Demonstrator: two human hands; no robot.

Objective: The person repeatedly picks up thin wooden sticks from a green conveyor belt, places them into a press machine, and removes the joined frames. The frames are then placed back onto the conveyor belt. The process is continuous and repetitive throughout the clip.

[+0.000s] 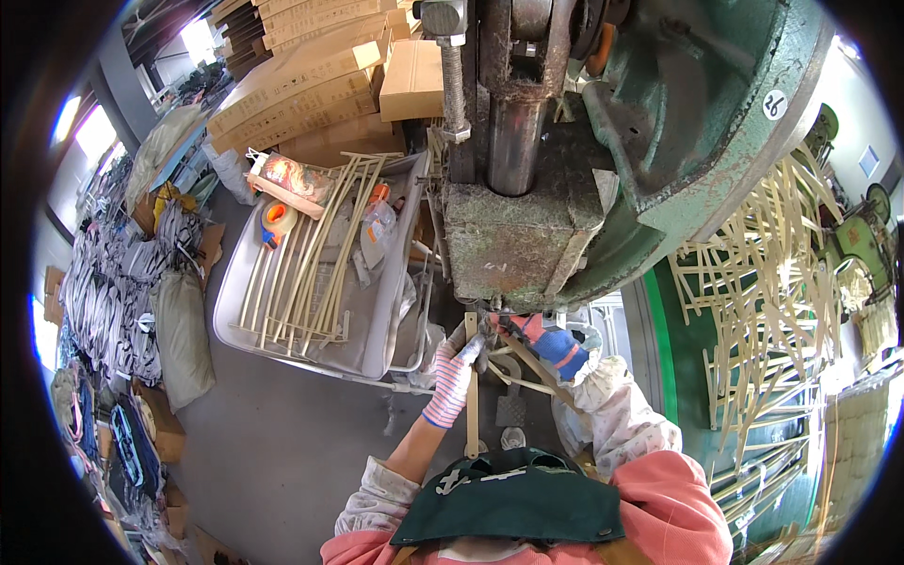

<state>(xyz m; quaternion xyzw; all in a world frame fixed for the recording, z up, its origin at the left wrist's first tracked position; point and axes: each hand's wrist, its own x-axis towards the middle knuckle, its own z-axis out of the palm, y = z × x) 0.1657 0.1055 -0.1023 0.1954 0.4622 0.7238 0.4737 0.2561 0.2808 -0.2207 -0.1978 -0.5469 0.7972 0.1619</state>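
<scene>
My left hand, in a striped pink and white glove with dark fingertips, is closed on a flat beige strip that runs toward my body. My right hand, in a red and blue glove, reaches in just below the block of a green press. Its fingers look closed near the top of the strip, but what they hold is hidden. A second beige strip slants from there down to the right, beside my right sleeve.
A white tub on a wheeled frame stands left, holding a beige slatted frame, a tape roll and a plastic bag. Cardboard boxes are stacked behind. Many beige frames pile up at right; grey bundles lie far left.
</scene>
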